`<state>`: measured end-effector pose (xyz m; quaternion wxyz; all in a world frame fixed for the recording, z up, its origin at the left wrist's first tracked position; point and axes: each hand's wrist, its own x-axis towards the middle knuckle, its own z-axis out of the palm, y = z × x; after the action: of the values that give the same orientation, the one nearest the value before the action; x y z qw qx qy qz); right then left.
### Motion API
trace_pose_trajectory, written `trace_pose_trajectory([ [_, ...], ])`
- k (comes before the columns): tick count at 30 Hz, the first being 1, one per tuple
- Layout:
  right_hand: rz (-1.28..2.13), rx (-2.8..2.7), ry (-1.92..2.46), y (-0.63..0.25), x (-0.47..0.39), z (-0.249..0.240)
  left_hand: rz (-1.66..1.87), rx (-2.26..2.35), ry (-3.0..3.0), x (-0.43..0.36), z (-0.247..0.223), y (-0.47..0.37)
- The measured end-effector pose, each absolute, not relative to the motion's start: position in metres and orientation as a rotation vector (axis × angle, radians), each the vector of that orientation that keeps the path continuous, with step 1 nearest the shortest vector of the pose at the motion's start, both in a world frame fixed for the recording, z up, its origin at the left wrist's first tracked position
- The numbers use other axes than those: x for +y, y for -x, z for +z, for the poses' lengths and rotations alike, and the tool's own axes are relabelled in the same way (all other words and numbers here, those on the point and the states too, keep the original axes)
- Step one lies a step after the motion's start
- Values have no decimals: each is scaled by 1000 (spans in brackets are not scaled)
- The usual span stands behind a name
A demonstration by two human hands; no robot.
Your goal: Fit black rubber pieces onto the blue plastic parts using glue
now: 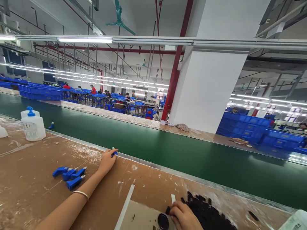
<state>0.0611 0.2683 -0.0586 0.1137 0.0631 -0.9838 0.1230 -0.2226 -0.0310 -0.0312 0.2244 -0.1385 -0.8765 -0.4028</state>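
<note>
A green belt (pixel 148 145) runs beyond the brown table (pixel 100 204). At its near edge, the left hand (pixel 107 161) pinches a blue piece (pixel 114 153), apart from the blue cluster (pixel 74 182). The right hand's fingers bend narrowly by a round black pot (pixel 163 221), near black strips (pixel 206 212); whether they grip anything, I cannot tell. Handling the blue piece probably calls for a light, steady pinch. The pump bottle (pixel 35 127) bears a label (too small to read, sadly).
</note>
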Motion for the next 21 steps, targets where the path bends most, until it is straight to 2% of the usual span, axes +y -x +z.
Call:
trace_pose_trajectory([
  [9, 521, -2956, 42, -75, 246, -27, -1428, -2401, 465, -35, -40, 164],
  [21, 319, -3048, 30, -75, 246, -26, -1698, -2375, 399, -34, -32, 152],
])
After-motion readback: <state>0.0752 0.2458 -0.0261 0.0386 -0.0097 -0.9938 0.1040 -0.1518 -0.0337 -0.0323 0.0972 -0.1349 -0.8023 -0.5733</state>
